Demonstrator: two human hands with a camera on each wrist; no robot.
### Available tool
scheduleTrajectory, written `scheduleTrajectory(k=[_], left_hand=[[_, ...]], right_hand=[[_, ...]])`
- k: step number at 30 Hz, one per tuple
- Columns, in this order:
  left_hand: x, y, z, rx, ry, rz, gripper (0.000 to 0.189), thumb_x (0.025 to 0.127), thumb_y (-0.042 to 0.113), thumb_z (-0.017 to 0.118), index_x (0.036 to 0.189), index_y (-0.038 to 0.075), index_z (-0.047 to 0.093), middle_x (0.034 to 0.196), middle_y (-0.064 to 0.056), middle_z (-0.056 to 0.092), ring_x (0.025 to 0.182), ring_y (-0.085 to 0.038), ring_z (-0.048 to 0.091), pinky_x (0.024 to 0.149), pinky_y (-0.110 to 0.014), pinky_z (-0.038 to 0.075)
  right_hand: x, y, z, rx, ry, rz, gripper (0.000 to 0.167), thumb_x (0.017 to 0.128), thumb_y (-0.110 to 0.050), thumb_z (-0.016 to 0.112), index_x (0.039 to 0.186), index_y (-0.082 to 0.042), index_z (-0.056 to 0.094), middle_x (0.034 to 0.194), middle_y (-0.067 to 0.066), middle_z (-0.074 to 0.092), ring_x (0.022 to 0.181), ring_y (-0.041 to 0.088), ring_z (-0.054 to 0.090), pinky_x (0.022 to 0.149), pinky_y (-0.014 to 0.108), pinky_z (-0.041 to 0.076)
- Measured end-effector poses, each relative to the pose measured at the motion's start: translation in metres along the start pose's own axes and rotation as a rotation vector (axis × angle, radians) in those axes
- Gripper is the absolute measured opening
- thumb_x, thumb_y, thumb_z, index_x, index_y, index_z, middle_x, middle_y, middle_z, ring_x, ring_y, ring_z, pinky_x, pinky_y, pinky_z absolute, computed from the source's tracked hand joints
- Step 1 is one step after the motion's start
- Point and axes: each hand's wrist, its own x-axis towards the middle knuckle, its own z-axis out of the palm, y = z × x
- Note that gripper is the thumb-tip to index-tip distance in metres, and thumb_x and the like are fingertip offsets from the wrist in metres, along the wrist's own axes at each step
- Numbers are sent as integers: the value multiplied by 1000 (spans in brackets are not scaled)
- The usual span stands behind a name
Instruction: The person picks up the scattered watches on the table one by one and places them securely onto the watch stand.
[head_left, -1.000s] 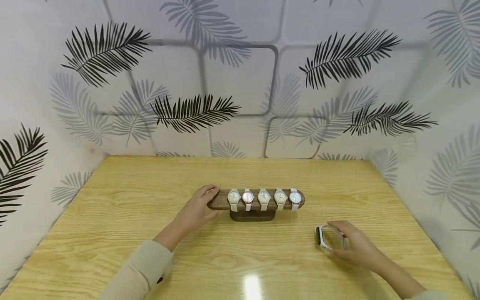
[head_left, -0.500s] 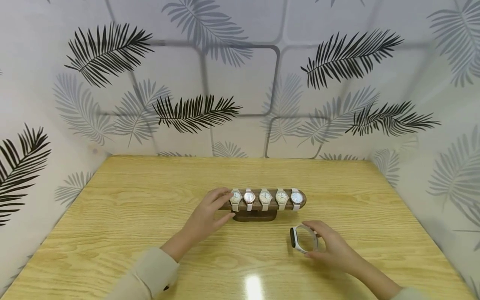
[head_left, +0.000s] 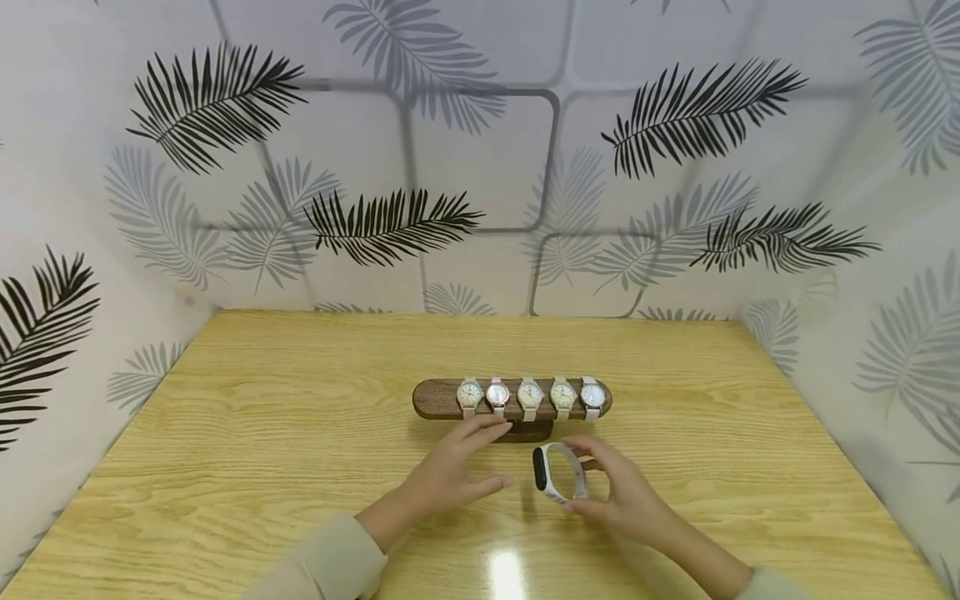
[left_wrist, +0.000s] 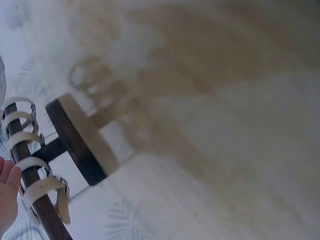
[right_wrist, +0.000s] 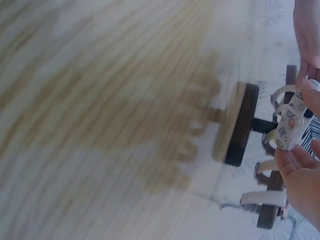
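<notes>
In the head view my right hand [head_left: 618, 496] pinches a white fitness band [head_left: 558, 472] between thumb and fingers, its strap closed in a loop and its dark screen facing left. The right wrist view shows coloured drawings on the strap [right_wrist: 291, 122]. Reaching from the left, my left hand [head_left: 450, 471] holds nothing, its fingers extended and its thumb apart, just left of the band. Its fingertips overlap the front of a dark wooden watch stand [head_left: 435, 400]. Several pale-strapped wristwatches [head_left: 529, 395] sit in a row along the stand's bar.
The stand's wooden foot [left_wrist: 75, 140] rests on the wood-grain table [head_left: 262, 433]. Behind the table rises a wall covering [head_left: 480, 150] with a dark and grey leaf print. A bright light reflection [head_left: 506, 575] lies near the front of the table.
My right hand has carried the fitness band leftward to the front of the stand. My left hand has let go of the stand's left end and moved right and nearer, toward the band.
</notes>
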Motion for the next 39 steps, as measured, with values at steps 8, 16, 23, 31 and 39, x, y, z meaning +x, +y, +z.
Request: scheduleTrajectory(k=[8,16,23,31,39], left_hand=[[1,11,9,-171,-101,-136,72,78,35,73,138,7,43,134,-7,49,119,-27,51,99,-44,46],[3,17,8,-307,-67,-174,68,74,28,78,131,3,49,126,-7,57,113,-22,55,99,-37,47],[4,19,6,-301,-41,-155,63,70,25,81,125,7,54,124,-4,58,114,-18,54,100,-32,45],[2,23,3,-208,18,-123,63,68,27,82,122,9,56,122,-3,59,111,-17,56,97,-37,48],[1,29,8,-236,130,-245,63,69,32,81,121,8,56,113,-4,61,107,-22,57,97,-42,47]], right_hand=[[8,-17,14,227,29,-11,64,69,-9,79,124,1,47,121,18,56,107,21,58,89,30,52],[10,-25,25,446,72,-25,61,73,1,75,124,6,41,123,29,49,115,9,54,96,19,46],[9,-25,31,522,64,-41,59,74,5,72,124,9,40,125,21,51,117,0,51,100,16,42],[8,-29,34,331,133,-18,48,72,-2,76,114,-1,53,121,21,55,105,2,54,86,18,49],[10,-35,39,256,207,-77,27,72,5,74,93,-6,61,87,10,61,67,9,54,51,21,46]])
